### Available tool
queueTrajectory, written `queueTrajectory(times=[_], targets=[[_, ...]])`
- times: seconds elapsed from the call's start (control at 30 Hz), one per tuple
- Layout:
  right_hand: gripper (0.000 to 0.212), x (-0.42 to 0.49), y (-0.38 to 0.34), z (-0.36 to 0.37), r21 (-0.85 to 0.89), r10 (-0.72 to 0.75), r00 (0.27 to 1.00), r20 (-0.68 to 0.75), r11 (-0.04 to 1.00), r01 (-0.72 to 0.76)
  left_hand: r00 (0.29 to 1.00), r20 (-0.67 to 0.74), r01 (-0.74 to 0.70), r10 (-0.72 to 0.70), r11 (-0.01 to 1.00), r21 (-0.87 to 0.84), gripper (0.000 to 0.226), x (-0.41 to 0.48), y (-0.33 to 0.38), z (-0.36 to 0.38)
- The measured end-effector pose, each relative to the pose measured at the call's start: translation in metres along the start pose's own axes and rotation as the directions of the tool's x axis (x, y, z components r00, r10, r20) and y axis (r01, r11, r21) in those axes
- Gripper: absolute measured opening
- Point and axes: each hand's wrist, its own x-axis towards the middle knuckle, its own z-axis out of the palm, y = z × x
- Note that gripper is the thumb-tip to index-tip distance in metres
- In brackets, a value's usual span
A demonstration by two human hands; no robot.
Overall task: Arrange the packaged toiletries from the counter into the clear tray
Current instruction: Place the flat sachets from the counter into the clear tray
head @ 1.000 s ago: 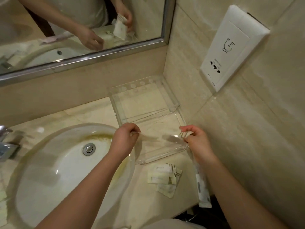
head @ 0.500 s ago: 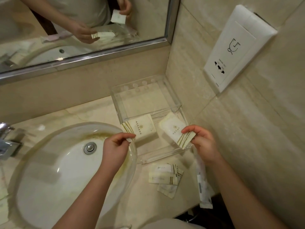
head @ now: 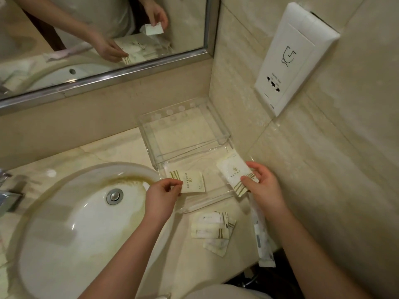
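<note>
Grip: left hand (head: 160, 196) pinches the near-left corner of a white sachet (head: 191, 181) between thumb and fingers; right hand (head: 262, 183) pinches the near, striped end of a second white sachet (head: 234, 172) the same way. Both hands are closed on their packets; neither is released.

Location of held items: both sachets sit over the front compartment of the clear tray (head: 183, 113). The left one lies flat at the compartment's left side, apparently touching the floor. The right one is at the right side, tilted, its striped end overhanging the front rim; whether it rests on the tray cannot be told.

Tray: stands in the back right corner of the counter (head: 108, 152), against both walls, just beside the basin (head: 71, 223). Rear compartment holds nothing visible.

Outstanding stock on the counter:
- a small heap of flat packets (head: 210, 228), near the front edge, just in front of the tray; at least three, overlapping.
- one long narrow wrapped item (head: 262, 238), along the right edge by the wall, its near end reaching the front edge.

Status, as judged: early. Two items are being seated, none yet let go. The heap and the long item remain to be moved. The rear compartment looks the likelier fit for the long item.
</note>
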Motion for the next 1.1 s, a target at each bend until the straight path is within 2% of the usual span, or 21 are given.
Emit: queueTrajectory(times=[0.1,0.23,0.33,0.47,0.57,0.67,0.77,0.87,0.97,1.0,1.03,1.07,1.1], targets=[[0.029,-0.003,0.001,-0.003,-0.05,0.067,0.998,0.004,0.996,-0.067,1.0,-0.013,0.018,-0.018,1.0,0.0,0.02,0.003,-0.001,0.005],[0.022,-0.008,-0.004,-0.005,0.034,0.105,0.994,-0.036,0.994,-0.103,0.999,0.038,0.022,-0.022,1.0,0.003,0.023,0.007,0.008,0.025],[0.022,-0.011,-0.005,-0.002,0.095,0.14,0.986,-0.095,0.987,-0.131,0.992,0.128,0.015,-0.018,1.0,0.025,0.022,0.015,0.018,0.055],[0.016,-0.02,0.008,0.006,0.177,0.276,0.953,-0.124,0.951,-0.252,0.954,0.298,-0.101,0.037,0.974,0.205,0.027,0.022,0.025,0.089],[0.016,-0.027,0.019,0.013,0.185,0.374,0.925,-0.064,0.915,-0.358,0.932,0.343,-0.257,0.118,0.883,0.394,0.03,0.026,0.028,0.096],[0.017,-0.031,0.024,0.023,0.152,0.422,0.907,0.01,0.896,-0.418,0.961,0.237,-0.239,0.14,0.851,0.468,0.034,0.026,0.03,0.079],[0.008,-0.034,0.02,0.045,0.174,0.464,0.877,0.122,0.86,-0.479,0.984,0.045,-0.177,0.172,0.919,0.351,0.032,0.022,0.018,0.043],[0.007,-0.03,0.016,0.072,0.165,0.514,0.834,0.202,0.821,-0.546,0.996,0.026,-0.089,0.085,0.97,0.227,0.032,0.017,0.011,0.015],[0.01,-0.025,0.009,0.094,0.171,0.538,0.792,0.29,0.785,-0.596,0.99,-0.032,-0.132,0.139,0.976,0.175,0.031,0.012,0.014,-0.002],[0.017,-0.024,0.007,0.099,0.1,0.548,0.768,0.331,0.789,-0.606,0.981,-0.041,-0.178,0.191,0.96,0.216,0.031,0.01,0.013,-0.007],[0.023,-0.021,0.004,0.101,-0.058,0.559,0.755,0.343,0.815,-0.577,0.969,-0.026,-0.231,0.247,0.933,0.278,0.033,0.007,0.012,-0.01],[0.028,-0.017,0.002,0.1,-0.269,0.543,0.78,0.312,0.837,-0.476,0.953,0.018,-0.289,0.302,0.891,0.351,0.035,0.004,0.01,-0.01],[0.03,-0.011,0.001,0.097,-0.476,0.465,0.851,0.244,0.822,-0.313,0.934,0.09,-0.35,0.346,0.837,0.42,0.037,0.0,0.005,-0.008]])
